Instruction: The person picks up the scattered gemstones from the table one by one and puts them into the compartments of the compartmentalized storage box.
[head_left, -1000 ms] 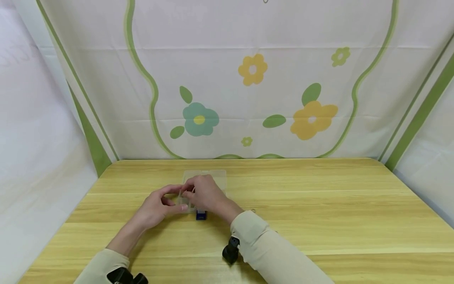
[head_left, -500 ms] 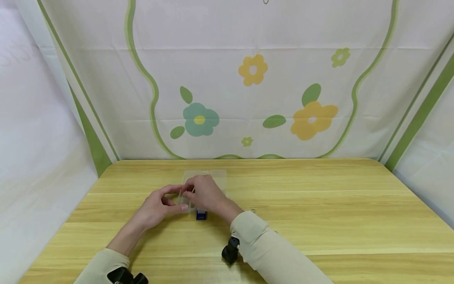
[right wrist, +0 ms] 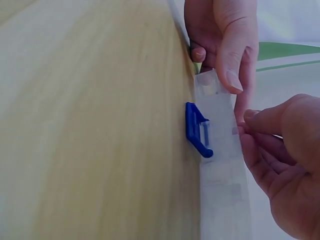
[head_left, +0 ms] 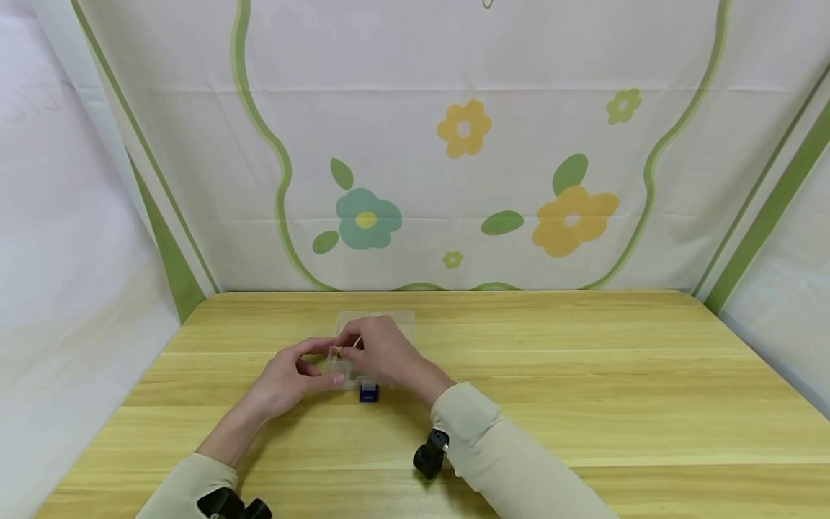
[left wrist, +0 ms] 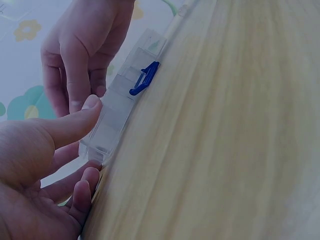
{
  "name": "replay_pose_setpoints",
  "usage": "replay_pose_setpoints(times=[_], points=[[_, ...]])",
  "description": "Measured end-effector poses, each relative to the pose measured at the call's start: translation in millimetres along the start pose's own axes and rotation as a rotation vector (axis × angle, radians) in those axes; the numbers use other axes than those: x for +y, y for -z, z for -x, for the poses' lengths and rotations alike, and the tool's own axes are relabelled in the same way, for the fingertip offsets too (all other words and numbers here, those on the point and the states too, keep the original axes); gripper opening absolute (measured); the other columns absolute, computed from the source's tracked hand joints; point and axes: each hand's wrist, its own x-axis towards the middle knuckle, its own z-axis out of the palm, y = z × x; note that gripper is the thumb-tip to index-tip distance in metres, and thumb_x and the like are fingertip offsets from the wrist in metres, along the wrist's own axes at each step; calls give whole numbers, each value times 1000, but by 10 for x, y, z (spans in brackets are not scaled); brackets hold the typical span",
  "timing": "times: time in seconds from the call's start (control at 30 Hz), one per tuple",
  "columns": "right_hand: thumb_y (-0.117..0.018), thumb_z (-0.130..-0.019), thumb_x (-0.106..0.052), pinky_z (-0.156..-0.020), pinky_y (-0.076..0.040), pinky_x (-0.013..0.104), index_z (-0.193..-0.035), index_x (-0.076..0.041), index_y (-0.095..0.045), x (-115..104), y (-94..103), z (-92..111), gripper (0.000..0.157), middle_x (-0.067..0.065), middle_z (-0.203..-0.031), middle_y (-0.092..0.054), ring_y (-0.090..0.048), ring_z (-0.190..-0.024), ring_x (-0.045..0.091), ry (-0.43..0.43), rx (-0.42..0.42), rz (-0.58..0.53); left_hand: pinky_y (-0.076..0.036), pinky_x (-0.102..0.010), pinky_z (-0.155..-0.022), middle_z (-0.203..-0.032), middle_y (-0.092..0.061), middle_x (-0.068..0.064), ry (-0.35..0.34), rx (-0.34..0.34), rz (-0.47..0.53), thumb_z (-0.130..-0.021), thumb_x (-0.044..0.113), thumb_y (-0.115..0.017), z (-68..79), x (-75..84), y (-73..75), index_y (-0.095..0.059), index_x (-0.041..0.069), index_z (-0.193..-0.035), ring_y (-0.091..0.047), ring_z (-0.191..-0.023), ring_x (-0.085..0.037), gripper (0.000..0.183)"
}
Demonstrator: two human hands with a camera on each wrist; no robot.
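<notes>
Since the earlier head frame, the right hand (head_left: 384, 352) and its sleeve (head_left: 519, 454) have shifted slightly toward the person's right, while the left hand (head_left: 288, 378) has stayed in place.

In the head view, a clear plastic box (head_left: 338, 375) with compartments lies on the wooden table (head_left: 583, 411), its lid (head_left: 403, 328) laid open behind it and a blue clip (head_left: 368, 392) at its near side. The left hand grips the box at its left end; the right hand is bent over the compartments, fingers curled.

In the left wrist view, the left thumb lies on the near edge of the box, with the other fingers partly curled around its end. The right hand's fingers point down just beyond.

In the right wrist view, the right thumb and fingertips are drawn together beside the box's top edge; whether they hold anything, I cannot tell.
</notes>
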Motion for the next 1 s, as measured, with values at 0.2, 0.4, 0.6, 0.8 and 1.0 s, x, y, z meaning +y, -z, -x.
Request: replay_pose_setpoints(times=[0.2, 0.4, 0.6, 0.8, 1.0], points=[[-70, -104, -20, -79, -55, 19, -116, -16, -80, 19, 81, 74, 16, -6, -104, -78, -66, -86, 2, -2, 1, -10, -48, -33, -76, -152, -57, -16, 3, 4, 5, -90, 37, -86, 2, -1, -4, -57, 18, -152, -57, -97, -22, 71], [-72, -103, -22, -81, -55, 22, -118, -15, -79, 85, 213, 181, 18, -6, -105, -78, -67, -88, 4, -3, -11, -25, -49, -33, -77, -154, -57, -16, -2, 6, 2, -90, 37, -86, 0, -6, -5, -58, 17, -152, -58, -97, -22, 71], [-73, -102, -21, -82, -57, 25, -121, -12, -78, 161, 369, 324, 21, -4, -106, -78, -71, -91, 9, 27, -38, -65, -49, -33, -76, -153, -58, -14, 5, 11, -1, -90, 36, -86, 1, -1, -8, -58, 17, -152, -58, -99, -22, 71], [-73, -102, -20, -84, -58, 29, -122, -11, -77, 277, 474, 483, 22, -4, -107, -78, -71, -94, 12, 25, -15, -106, -47, -31, -72, -152, -57, -15, 13, 15, 0, -90, 36, -86, 4, 9, -5, -57, 16, -153, -56, -99, -22, 73], [-74, -101, -19, -84, -58, 31, -119, -12, -78, 429, 560, 621, 21, -4, -105, -78, -70, -93, 13, -14, 16, -131, -47, -31, -71, -150, -58, -15, 20, 20, 2, -89, 36, -87, 4, 12, -20, -57, 17, -152, -55, -99, -22, 72]])
